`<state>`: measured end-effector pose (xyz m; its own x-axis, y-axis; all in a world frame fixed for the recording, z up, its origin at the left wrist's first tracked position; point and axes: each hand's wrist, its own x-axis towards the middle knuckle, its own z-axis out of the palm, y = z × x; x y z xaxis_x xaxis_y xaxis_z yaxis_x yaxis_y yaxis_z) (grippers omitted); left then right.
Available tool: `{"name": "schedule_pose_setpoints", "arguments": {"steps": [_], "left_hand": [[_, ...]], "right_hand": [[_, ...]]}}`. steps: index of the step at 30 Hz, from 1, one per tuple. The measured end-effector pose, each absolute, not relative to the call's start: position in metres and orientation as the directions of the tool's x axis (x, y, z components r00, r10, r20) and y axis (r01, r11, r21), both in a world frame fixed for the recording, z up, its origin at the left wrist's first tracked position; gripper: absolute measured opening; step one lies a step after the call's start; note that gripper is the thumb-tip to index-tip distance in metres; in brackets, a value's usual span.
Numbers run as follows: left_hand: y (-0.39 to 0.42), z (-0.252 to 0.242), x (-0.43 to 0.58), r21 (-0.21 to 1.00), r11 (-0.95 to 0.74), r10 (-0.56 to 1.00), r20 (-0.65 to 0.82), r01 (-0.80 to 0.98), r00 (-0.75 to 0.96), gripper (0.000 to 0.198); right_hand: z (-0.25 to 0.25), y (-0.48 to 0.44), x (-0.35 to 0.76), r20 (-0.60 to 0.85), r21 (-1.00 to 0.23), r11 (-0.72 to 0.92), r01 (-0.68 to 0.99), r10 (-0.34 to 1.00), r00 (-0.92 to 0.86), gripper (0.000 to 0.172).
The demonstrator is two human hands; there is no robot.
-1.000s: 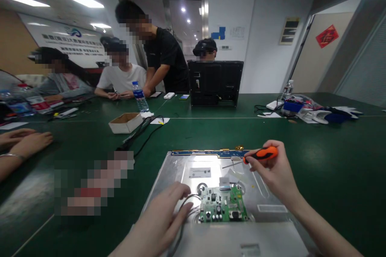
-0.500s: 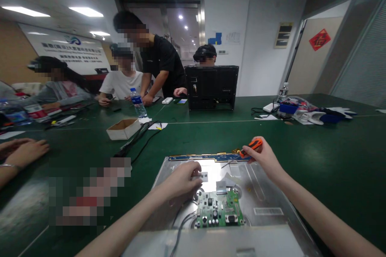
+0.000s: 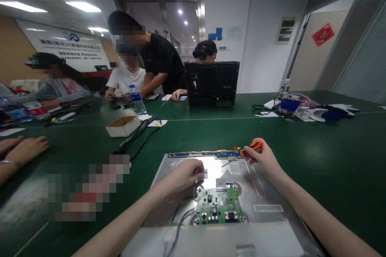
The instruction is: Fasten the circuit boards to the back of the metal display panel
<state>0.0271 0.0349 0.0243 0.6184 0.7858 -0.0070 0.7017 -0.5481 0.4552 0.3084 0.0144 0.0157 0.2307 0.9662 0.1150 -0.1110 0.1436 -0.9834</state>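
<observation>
My right hand (image 3: 265,160) grips an orange and black screwdriver (image 3: 255,145), its thin shaft pointing down and left over a silver metal display panel (image 3: 267,219). The tip is near the panel's upper middle; whether it touches cannot be told. My left hand (image 3: 189,173) hovers over or rests on the panel's left side with curled fingers; what they hold, if anything, is hidden. A green circuit board (image 3: 219,205) lies on the panel below my hands, joined to a pale flat cable (image 3: 221,184). Along the far edge runs a narrow blue circuit board (image 3: 202,154).
A black monitor casing (image 3: 212,84) stands across the green table (image 3: 187,132). To the left are an open cardboard box (image 3: 123,127), dark cables (image 3: 134,138) and a water bottle (image 3: 138,100). Gloves (image 3: 315,113) lie at the right. Several people sit or stand around; another person's hands (image 3: 27,152) rest at left.
My left hand's fingers have drawn closer together and moved slightly up. The screwdriver has stayed in my right hand, its tip lifted very slightly. The standing person leans further left.
</observation>
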Motion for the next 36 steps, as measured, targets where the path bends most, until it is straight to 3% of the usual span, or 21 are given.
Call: {"name": "schedule_pose_setpoints", "arguments": {"steps": [6, 14, 26, 36], "left_hand": [[0.028, 0.033, 0.062, 0.466, -0.681, 0.653, 0.039, 0.564, 0.756, 0.009], [0.029, 0.020, 0.105, 0.393, -0.805, 0.513, 0.082, 0.445, 0.855, 0.012], [0.027, 0.002, 0.114, 0.303, -0.855, 0.474, 0.130, 0.420, 0.871, 0.011], [0.030, 0.002, 0.108, 0.348, -0.832, 0.498, 0.126, 0.432, 0.858, 0.014]], "right_hand": [[0.017, 0.012, 0.312, 0.106, -0.976, 0.149, -0.159, 0.961, 0.255, 0.066], [0.019, 0.014, 0.316, 0.131, -0.951, 0.209, -0.227, 0.939, 0.318, 0.061], [0.022, 0.011, 0.316, 0.140, -0.948, 0.223, -0.228, 0.934, 0.330, 0.060], [0.016, 0.012, 0.317, 0.175, -0.951, 0.243, -0.193, 0.934, 0.311, 0.059]]}}
